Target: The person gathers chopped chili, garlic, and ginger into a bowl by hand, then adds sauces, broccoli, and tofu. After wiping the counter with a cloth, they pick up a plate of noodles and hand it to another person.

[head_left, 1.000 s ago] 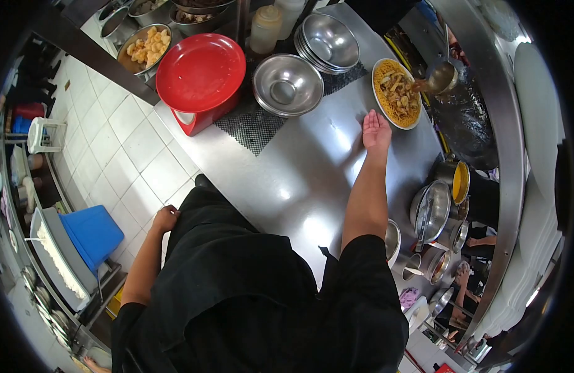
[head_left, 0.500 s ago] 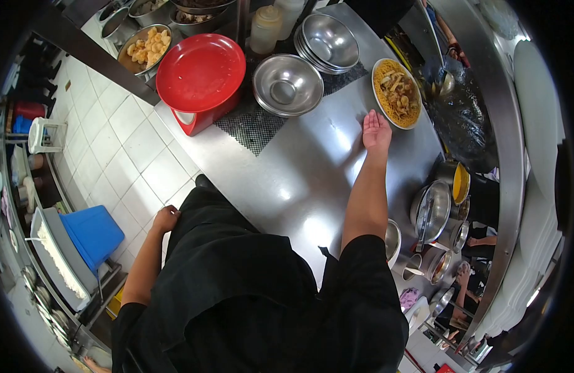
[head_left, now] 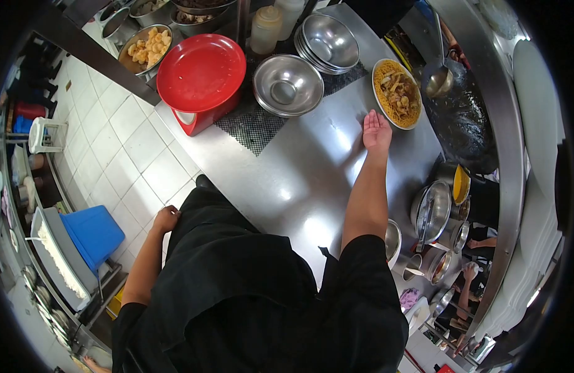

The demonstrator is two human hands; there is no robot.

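Observation:
On the steel table lies my right hand (head_left: 376,132), palm up with its fingers stretched out and nothing in it. Its fingertips are right at the rim of an oval white plate (head_left: 416,126) bearing fried noodles (head_left: 386,79) with a saucy topping. My left hand (head_left: 167,219) hangs at my side by the black apron (head_left: 237,267), its fingers curled in and no object showing. Further along the table are a metal bowl (head_left: 287,87), a stack of metal bowls (head_left: 330,40) and a red plate (head_left: 202,71) on a red scale (head_left: 203,118).
Past the table's far edge is a dark wok (head_left: 470,118) with a ladle (head_left: 440,81) over it. Metal pots and bowls (head_left: 437,217) line the right side. A bowl of yellow-orange pieces (head_left: 149,48) and squeeze bottles (head_left: 266,30) stand at the back left. A blue bin (head_left: 93,235) is at left.
In the wok, the ladle has shifted slightly left, and the dark shiny surface looks different. At the lower right, a co-worker's hand has moved slightly. My hands and the noodle plate stay put.

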